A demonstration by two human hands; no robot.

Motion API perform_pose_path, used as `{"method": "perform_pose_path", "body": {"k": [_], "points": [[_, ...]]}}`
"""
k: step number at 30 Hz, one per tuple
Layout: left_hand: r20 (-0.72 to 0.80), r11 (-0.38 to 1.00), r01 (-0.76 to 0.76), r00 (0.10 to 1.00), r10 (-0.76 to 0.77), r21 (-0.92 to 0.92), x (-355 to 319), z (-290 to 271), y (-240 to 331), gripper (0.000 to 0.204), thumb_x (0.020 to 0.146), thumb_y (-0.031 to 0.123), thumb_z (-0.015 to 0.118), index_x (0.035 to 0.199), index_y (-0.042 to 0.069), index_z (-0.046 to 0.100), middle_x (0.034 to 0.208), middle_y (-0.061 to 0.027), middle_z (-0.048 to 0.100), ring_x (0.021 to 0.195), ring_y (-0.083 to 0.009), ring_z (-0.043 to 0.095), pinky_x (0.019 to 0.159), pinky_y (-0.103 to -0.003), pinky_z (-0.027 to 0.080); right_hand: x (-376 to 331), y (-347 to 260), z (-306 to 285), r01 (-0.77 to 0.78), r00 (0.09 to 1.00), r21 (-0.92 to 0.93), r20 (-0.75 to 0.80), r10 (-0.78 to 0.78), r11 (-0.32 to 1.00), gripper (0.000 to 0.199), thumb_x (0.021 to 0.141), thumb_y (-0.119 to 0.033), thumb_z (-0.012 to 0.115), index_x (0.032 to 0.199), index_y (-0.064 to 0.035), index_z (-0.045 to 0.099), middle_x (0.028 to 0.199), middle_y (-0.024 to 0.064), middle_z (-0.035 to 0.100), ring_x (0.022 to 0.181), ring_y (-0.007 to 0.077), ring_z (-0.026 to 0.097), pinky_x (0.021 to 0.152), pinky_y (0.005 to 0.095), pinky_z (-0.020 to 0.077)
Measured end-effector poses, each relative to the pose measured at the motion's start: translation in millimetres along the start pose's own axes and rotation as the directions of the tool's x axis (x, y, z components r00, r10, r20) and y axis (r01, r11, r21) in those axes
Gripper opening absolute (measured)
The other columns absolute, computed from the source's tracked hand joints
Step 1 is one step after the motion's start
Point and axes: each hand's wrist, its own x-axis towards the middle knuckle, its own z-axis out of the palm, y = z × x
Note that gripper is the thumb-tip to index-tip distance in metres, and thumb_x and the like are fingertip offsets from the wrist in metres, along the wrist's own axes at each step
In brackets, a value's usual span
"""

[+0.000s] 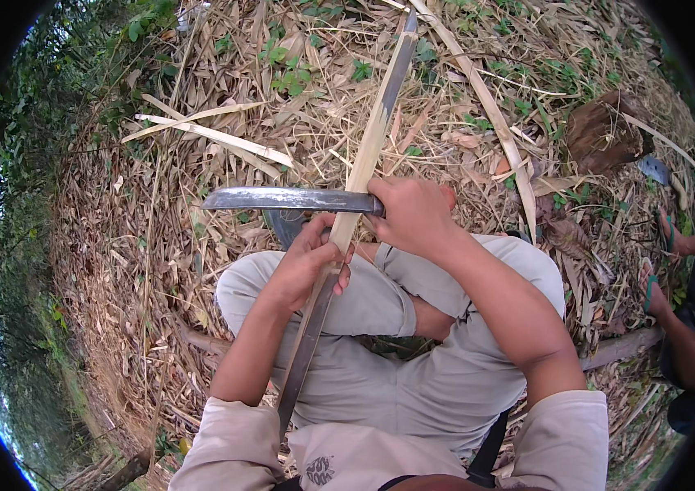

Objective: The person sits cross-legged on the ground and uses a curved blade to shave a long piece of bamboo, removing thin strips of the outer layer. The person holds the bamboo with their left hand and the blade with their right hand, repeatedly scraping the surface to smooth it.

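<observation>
My left hand [306, 266] is closed around a long split bamboo strip [370, 143], which runs slantwise from near my waist out over the leaf litter. The strip is pale and shaved along its middle and dark toward both ends. In my right hand [414, 214] is a machete [282, 198], its handle mostly hidden by the fingers. The steel blade points left and lies across the strip, just beyond my left hand. Whether its edge bites into the bamboo I cannot tell. Both forearms pass above my crossed legs in light trousers [347, 401].
Several pale split strips [224, 141] lie on dry leaves at the left. A longer strip [486, 102] stretches along the right, near a brown stump [609, 135] with a metal blade [654, 169] beside it. Another person's sandalled foot [654, 295] is at the far right.
</observation>
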Motion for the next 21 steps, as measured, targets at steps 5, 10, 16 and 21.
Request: {"method": "perform_pose_path", "body": {"k": [5,10,16,21], "points": [[-0.07,0.999,0.037,0.997,-0.038,-0.014,18.0,8.8,-2.0,0.021,0.096,0.017,0.062,0.11,0.004,0.052,0.078,-0.0049,0.058,0.057,-0.0173,0.063,0.047,-0.028,0.05,0.7,3.8,9.9,0.053,0.998,-0.01,0.016,-0.053,0.999,0.02,0.073,-0.015,0.072,0.086,-0.0044,0.062,0.074,0.0148,0.066,0.068,0.0368,0.068,0.06,0.0474,0.0523],[-0.14,0.998,0.0,0.99,0.008,0.06,33.9,4.7,-15.7,0.015,0.095,0.015,0.062,0.103,0.003,0.057,0.065,-0.0015,0.055,0.044,-0.0142,0.056,0.038,-0.026,0.043,0.2,-4.4,14.1,0.026,1.0,-0.002,0.015,-0.026,1.0,0.021,0.072,-0.017,0.072,0.083,-0.0046,0.06,0.07,0.0145,0.065,0.065,0.0372,0.067,0.058,0.0479,0.0522],[-0.22,0.991,-0.129,0.966,0.134,0.037,31.1,8.7,-23.6,0.014,0.09,0.005,0.062,0.101,-0.001,0.055,0.069,-0.004,0.056,0.044,-0.0124,0.053,0.038,-0.027,0.041,1.1,-5.6,14.6,0.047,0.996,-0.09,0.08,-0.04,0.995,0.022,0.072,-0.022,0.073,0.078,-0.0058,0.06,0.068,0.0138,0.065,0.063,0.0366,0.067,0.057,0.0475,0.052],[-0.223,0.994,-0.107,0.969,0.107,0.014,26.8,13.5,-21.8,0.013,0.091,0.005,0.061,0.102,0.001,0.055,0.067,-0.0018,0.051,0.041,-0.01,0.043,0.038,-0.024,0.036,2.1,-1.6,22.6,-0.014,0.996,-0.106,0.09,0.023,0.994,0.02,0.071,-0.023,0.074,0.073,-0.0068,0.062,0.065,0.0131,0.065,0.063,0.0352,0.067,0.058,0.0474,0.0523]]}}
